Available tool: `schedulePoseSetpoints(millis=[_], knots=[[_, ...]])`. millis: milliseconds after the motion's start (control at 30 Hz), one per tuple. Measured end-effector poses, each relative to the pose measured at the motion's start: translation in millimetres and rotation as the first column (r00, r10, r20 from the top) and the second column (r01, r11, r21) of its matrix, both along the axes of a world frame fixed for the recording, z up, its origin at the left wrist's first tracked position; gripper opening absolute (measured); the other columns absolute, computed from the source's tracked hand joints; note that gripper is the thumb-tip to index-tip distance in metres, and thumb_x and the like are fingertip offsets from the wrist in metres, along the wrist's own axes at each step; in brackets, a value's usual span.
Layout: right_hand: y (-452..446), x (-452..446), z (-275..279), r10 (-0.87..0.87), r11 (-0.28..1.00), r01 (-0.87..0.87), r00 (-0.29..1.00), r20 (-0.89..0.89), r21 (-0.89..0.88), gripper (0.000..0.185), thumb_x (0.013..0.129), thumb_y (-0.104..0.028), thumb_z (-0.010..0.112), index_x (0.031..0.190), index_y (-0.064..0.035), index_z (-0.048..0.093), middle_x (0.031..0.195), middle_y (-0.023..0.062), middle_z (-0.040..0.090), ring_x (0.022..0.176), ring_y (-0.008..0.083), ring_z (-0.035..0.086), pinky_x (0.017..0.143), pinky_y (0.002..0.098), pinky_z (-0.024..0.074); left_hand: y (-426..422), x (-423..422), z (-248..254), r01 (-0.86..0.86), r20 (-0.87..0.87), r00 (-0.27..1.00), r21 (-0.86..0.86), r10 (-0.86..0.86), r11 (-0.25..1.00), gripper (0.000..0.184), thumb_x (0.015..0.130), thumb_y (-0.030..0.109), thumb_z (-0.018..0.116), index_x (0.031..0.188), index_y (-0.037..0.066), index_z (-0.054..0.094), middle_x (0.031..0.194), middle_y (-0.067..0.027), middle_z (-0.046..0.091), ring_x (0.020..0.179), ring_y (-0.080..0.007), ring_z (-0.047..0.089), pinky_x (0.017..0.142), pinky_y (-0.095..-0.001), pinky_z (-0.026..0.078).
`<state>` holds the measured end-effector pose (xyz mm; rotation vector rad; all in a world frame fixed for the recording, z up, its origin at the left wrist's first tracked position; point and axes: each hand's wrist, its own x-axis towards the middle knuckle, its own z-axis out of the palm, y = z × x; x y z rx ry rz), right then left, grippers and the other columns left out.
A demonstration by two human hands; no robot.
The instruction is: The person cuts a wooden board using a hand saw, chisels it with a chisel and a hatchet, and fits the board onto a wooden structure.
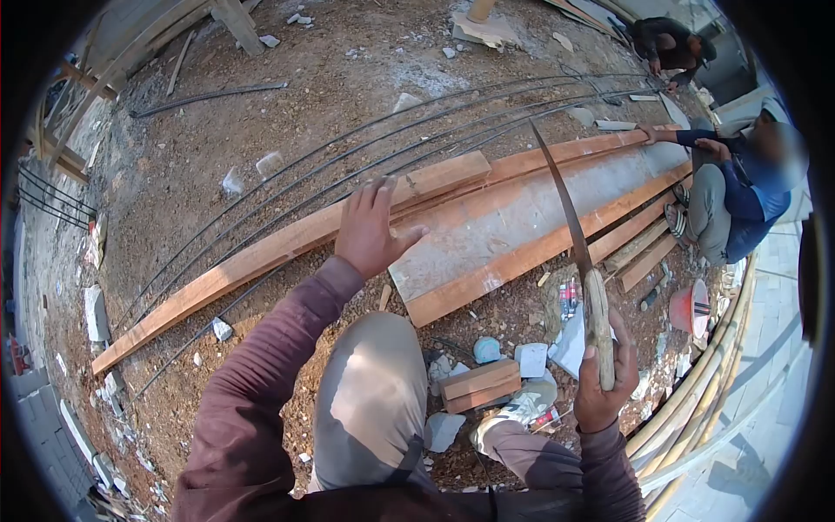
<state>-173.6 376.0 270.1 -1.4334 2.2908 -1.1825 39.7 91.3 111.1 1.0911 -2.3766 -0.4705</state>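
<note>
My left hand (372, 224) is at a long reddish timber beam (235, 276), fingers stretched over its top face and thumb apart. My right hand (606, 376) is wrapped round the pale wooden handle of a handsaw (570, 209). The saw's dark, tapering blade points up and away, seen nearly edge-on, above a long form of planks with a grey panel (470, 244). The beam under my left hand lies along the form's far side and sticks out to the left. Whether the blade touches any wood cannot be told.
A co-worker (739, 187) crouches at right, one hand on the form's far end; another person (674, 48) bends farther back. Thin steel bars (339, 139) curve across the dirt. Near my knees lie short wood blocks (481, 384); right, an orange bucket (689, 309) and bamboo poles (704, 391).
</note>
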Motion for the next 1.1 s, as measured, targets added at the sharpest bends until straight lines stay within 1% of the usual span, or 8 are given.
schedulePoseSetpoints(millis=[133, 233, 433, 667, 767, 867, 933, 1100], knots=[[18, 8, -12, -0.044, 0.999, 0.044, 0.996, 0.08, -0.003, 0.045, 0.096, -0.003, 0.057, 0.14, 0.0071, 0.05, 0.109, 0.0119, 0.066, 0.088, 0.0117, 0.062, 0.079, 0.0258, 0.0528, -67, 75, -75, -0.189, 0.614, 0.784, 0.1, 0.089, 0.977, 0.102, 0.073, 0.065, 0.078, 0.141, -0.003, 0.043, 0.142, -0.0281, 0.05, 0.135, -0.0421, 0.046, 0.109, -0.0472, 0.04], [29, 13, -19, -0.046, 0.998, 0.039, 0.985, 0.166, 0.045, 0.045, 0.096, -0.007, 0.058, 0.138, 0.0087, 0.051, 0.119, 0.0168, 0.065, 0.103, 0.0168, 0.063, 0.088, 0.03, 0.0519, -83, 81, -71, -0.232, 0.601, 0.794, 0.439, -0.091, 0.868, 0.094, 0.075, 0.065, 0.077, 0.135, -0.001, 0.047, 0.128, -0.0285, 0.061, 0.122, -0.0426, 0.058, 0.101, -0.0491, 0.047], [44, 31, -57, -0.119, 0.993, 0.106, 0.925, 0.361, 0.055, 0.046, 0.092, -0.008, 0.06, 0.134, 0.0098, 0.056, 0.12, 0.0172, 0.067, 0.106, 0.0194, 0.063, 0.094, 0.0328, 0.0498, -152, 100, -51, -0.259, 0.548, 0.83, 0.206, 0.108, 0.944, 0.086, 0.078, 0.065, 0.075, 0.129, 0.001, 0.051, 0.115, -0.0273, 0.066, 0.111, -0.044, 0.064, 0.094, -0.0508, 0.05], [17, 77, -113, 0.018, 0.998, -0.042, 0.893, 0.45, 0.042, 0.047, 0.092, -0.01, 0.064, 0.134, 0.0093, 0.057, 0.119, 0.0174, 0.068, 0.107, 0.0192, 0.065, 0.093, 0.032, 0.0506, -146, 88, -127, -0.344, 0.634, 0.734, 0.039, 0.243, 0.938, 0.083, 0.082, 0.056, 0.075, 0.141, 0.005, 0.047, 0.139, -0.0199, 0.055, 0.131, -0.0379, 0.051, 0.111, -0.0544, 0.035], [0, 85, -132, 0.06, 0.998, -0.068, 0.881, 0.47, 0.0, 0.047, 0.091, -0.009, 0.064, 0.134, 0.0097, 0.057, 0.12, 0.0184, 0.068, 0.105, 0.0193, 0.066, 0.09, 0.031, 0.0518, -129, 85, -154, -0.246, 0.339, 0.886, -0.236, 0.317, 0.94, 0.076, 0.085, 0.047, 0.075, 0.141, 0.003, 0.047, 0.133, -0.0207, 0.057, 0.126, -0.038, 0.053, 0.108, -0.0509, 0.039], [-15, 87, -149, 0.067, 0.997, -0.073, 0.873, 0.484, -0.006, 0.047, 0.091, -0.007, 0.062, 0.134, 0.01, 0.056, 0.12, 0.0193, 0.068, 0.105, 0.0199, 0.067, 0.09, 0.0314, 0.0522, -87, 61, -152, -0.236, 0.005, 0.972, 0.099, 0.237, 0.967, 0.067, 0.086, 0.038, 0.077, 0.137, 0.003, 0.05, 0.131, -0.0201, 0.055, 0.121, -0.0404, 0.054, 0.104, -0.0482, 0.043], [-23, 86, -156, 0.068, 0.998, -0.064, 0.86, 0.505, -0.024, 0.048, 0.09, -0.005, 0.062, 0.135, 0.01, 0.056, 0.119, 0.0196, 0.068, 0.105, 0.0199, 0.067, 0.09, 0.0312, 0.0523, -50, 35, -159, -0.195, -0.134, 0.971, 0.046, 0.199, 0.98, 0.066, 0.086, 0.035, 0.077, 0.137, 0.001, 0.05, 0.131, -0.022, 0.054, 0.119, -0.0415, 0.055, 0.103, -0.0447, 0.045], [-35, 66, -159, 0.134, 0.99, -0.143, 0.868, 0.477, -0.017, 0.048, 0.089, -0.005, 0.063, 0.134, 0.0101, 0.056, 0.118, 0.0199, 0.069, 0.106, 0.0195, 0.066, 0.09, 0.0305, 0.0521, -41, 23, -164, -0.065, -0.088, 0.992, 0.285, 0.093, 0.956, 0.073, 0.082, 0.038, 0.081, 0.136, -0.001, 0.052, 0.127, -0.0263, 0.059, 0.122, -0.0444, 0.055, 0.104, -0.0463, 0.046]])
